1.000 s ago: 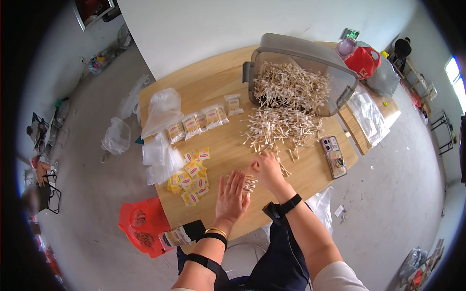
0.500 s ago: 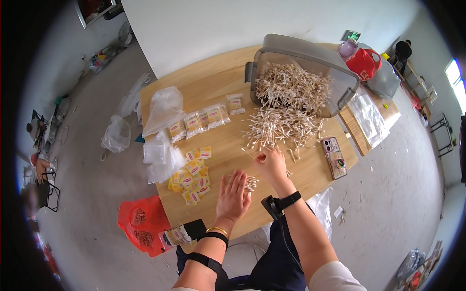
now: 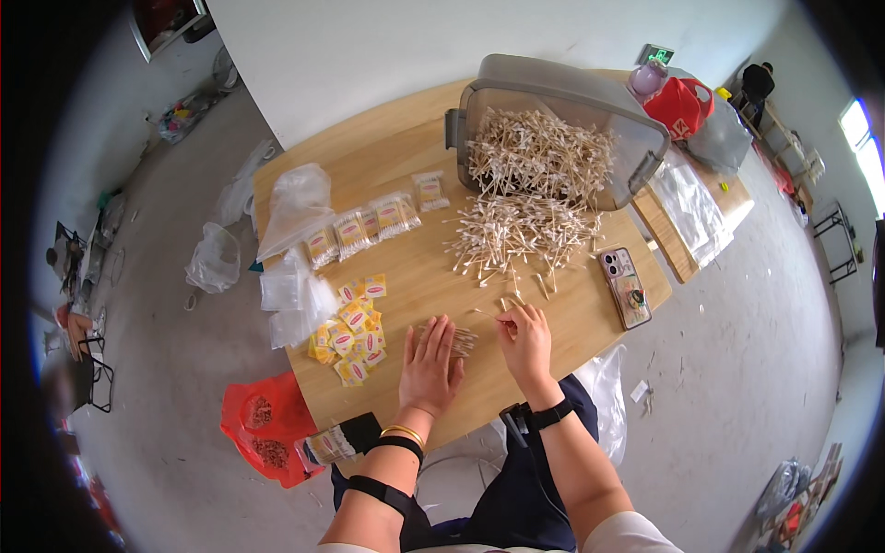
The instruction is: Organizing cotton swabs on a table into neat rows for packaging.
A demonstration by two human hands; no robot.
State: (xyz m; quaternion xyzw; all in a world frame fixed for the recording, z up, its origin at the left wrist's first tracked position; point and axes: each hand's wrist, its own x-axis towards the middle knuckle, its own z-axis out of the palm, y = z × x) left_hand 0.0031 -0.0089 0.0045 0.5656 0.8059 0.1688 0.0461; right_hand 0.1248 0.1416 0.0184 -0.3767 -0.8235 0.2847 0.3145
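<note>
My left hand (image 3: pixel 431 370) lies flat, its fingers stretched over a small bunch of cotton swabs (image 3: pixel 464 343) on the table (image 3: pixel 406 286). The swab tips stick out beside its thumb. To the right, my right hand (image 3: pixel 525 346) pinches a cotton swab (image 3: pixel 483 313) that points left toward the bunch. Beyond both hands, a heap of loose swabs (image 3: pixel 530 235) spills from a grey translucent bin (image 3: pixel 636 138) tipped on its side. Several filled swab packets (image 3: pixel 353 234) stand in a row at the back left. Yellow printed cards (image 3: pixel 355 334) are scattered left of my left hand.
Clear plastic bags (image 3: pixel 297 293) lie along the left edge. A phone (image 3: pixel 625 288) rests at the right, near a wooden board (image 3: pixel 673 235) with plastic sheets. Red bag (image 3: pixel 267 429) and black pouch (image 3: pixel 355 435) sit by the near left corner. A purple round object (image 3: pixel 647 79) stands behind.
My right hand has drawn back from the edge of the swab heap toward me, a swab now showing in its pinch. My left hand stays on the bunch. The view has shifted slightly.
</note>
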